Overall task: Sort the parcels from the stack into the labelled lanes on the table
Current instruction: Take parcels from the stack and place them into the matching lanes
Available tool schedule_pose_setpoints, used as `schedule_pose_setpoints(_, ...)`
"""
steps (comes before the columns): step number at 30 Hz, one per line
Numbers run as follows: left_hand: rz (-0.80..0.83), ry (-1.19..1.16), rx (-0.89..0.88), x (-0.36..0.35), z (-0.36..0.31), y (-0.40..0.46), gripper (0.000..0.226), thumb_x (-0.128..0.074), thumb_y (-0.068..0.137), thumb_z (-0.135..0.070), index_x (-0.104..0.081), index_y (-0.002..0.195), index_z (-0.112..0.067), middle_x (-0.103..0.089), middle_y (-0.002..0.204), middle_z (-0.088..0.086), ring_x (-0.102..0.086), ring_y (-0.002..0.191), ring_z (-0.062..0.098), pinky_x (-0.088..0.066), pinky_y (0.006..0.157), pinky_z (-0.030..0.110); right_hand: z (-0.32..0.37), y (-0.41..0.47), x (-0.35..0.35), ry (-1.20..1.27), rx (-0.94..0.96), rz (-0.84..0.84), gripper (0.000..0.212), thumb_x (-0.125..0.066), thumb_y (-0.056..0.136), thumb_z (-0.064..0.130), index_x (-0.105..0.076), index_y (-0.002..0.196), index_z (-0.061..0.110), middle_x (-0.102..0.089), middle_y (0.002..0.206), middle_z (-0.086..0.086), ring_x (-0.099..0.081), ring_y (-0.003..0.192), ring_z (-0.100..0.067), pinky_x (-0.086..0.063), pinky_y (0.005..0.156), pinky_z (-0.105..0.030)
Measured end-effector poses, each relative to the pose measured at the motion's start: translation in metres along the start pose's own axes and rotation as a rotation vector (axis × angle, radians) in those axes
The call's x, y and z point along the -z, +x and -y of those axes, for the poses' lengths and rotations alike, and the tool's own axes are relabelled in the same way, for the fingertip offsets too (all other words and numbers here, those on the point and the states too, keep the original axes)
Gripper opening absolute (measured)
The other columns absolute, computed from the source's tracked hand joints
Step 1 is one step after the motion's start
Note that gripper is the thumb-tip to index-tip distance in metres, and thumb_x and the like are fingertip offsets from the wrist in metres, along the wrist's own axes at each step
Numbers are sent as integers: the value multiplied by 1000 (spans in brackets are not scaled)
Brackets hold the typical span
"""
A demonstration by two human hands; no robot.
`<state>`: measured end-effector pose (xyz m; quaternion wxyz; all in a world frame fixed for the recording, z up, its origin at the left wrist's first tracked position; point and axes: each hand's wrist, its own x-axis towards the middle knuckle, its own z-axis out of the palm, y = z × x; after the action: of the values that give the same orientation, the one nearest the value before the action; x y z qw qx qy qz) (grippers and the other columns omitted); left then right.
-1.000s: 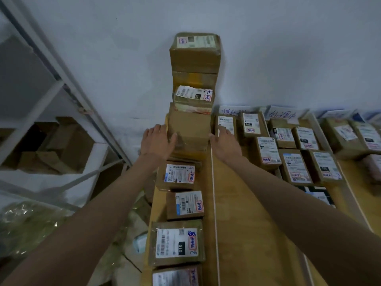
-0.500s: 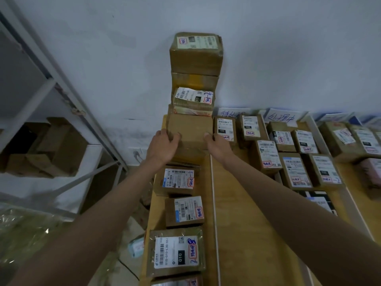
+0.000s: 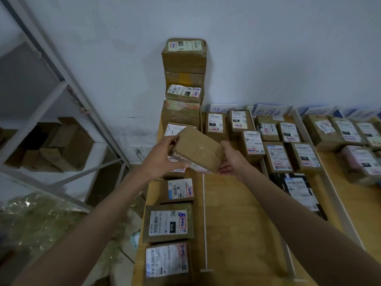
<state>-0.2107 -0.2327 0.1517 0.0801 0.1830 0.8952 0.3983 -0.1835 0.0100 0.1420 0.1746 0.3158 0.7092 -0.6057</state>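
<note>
Hands, left (image 3: 162, 156) and right (image 3: 232, 162), pinch our tilted parcel (image 3: 198, 149) by its ends (label hidden underneath), so we risk dropping or mis-sorting it.

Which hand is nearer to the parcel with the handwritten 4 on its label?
Left. The left hand is just below the parcel marked 4, gripping the tilted brown parcel; the right hand holds that parcel's other end, farther right.

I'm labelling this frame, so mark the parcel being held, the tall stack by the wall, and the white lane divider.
held parcel (image 3: 198, 148), head view, plain brown top face
stack (image 3: 184, 58), head view, front of top box
white lane divider (image 3: 204, 219), head view, mid-length of strip
</note>
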Motion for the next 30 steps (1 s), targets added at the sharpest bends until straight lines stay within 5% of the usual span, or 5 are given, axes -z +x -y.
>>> schedule_pose_setpoints(5,-53,-65,29,-18,-9,-6,62,-81,77,-40,-55,130,-21,-59,130,0,-61,112,13,-53,96,39,-21,-21,17,25,1,40,81,-27,97,69,-69,91,0,-75,81,-16,-73,82,-29,-56,69,-31)
schedule_pose_setpoints(10,-77,-108,99,-27,-27,-6,37,-75,84,-39,-57,113,-25,-66,108,-9,-64,88,-1,-51,68,12,-34,-31,28,-21,104,0,80,-34,94,70,-72,97,-1,-76,87,-14,-73,83,-27,-59,72,-32)
schedule_pose_setpoints(17,123,-3,152,-24,-37,3,24,-64,91,-48,-64,107,-30,-69,99,-8,-60,76,-5,-44,62,14,-33,-50,35,-156,465,-100,60,-58,92,56,-44,141,24,-50,136,5,-53,118,-12,-50,92,-28)
schedule_pose_setpoints(24,242,166,182,-15,-48,26,45,-65,83,-63,-72,95,-21,-74,91,-5,-69,83,12,-54,78,33,-32,-53,36,-664,530,-19,49,-67,90,45,-63,124,10,-71,112,-6,-67,100,-20,-56,87,-39)
schedule_pose_setpoints(30,192,234,117,-31,-58,26,37,-59,88,-62,-60,81,-26,-70,90,-2,-61,75,7,-39,58,24,-45,-59,39,-596,331,-21,51,-56,94,53,-67,109,6,-72,101,-3,-66,87,-11,-54,77,-27)
